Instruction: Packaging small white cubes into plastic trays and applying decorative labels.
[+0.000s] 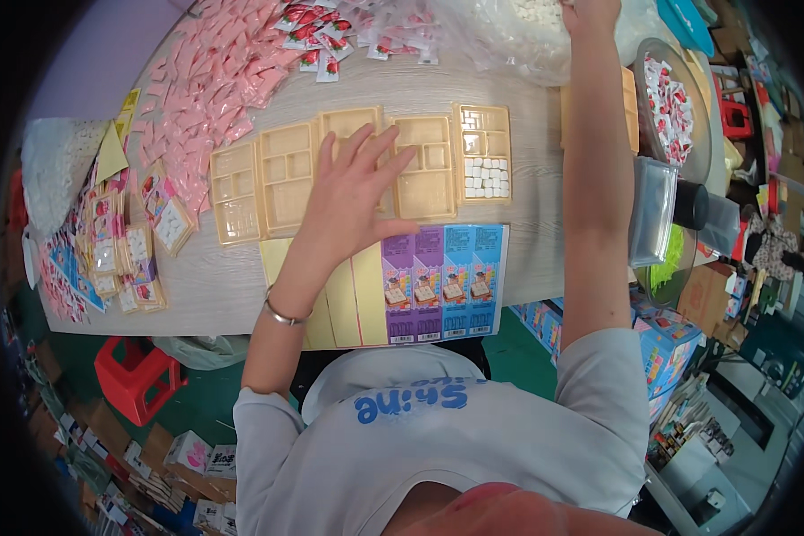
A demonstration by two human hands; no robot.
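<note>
Several cream plastic compartment trays (235, 221) stand in a row across the table. My left hand (353, 192) is over the middle of the row, palm down with fingers spread, partly hiding a middle tray (348, 116); whether it touches the trays I cannot tell. White cube-shaped pieces (486, 179) fill the near compartment of the rightmost tray (485, 109). My right hand (590, 13) reaches to the top edge, at a clear plastic bag (482, 40) holding white pieces (538, 12). Its fingers are mostly cut off. Below the trays lies a sheet of purple and blue labels (444, 281) beside yellow strips (330, 308).
Pink sachets (196, 98) are heaped at the far left, with strawberry-printed sachets (326, 45) beside them. Filled packs (116, 237) pile up at the left edge. On the right are a bowl of sachets (670, 112) and a clear container (652, 210). A red stool (138, 380) stands below.
</note>
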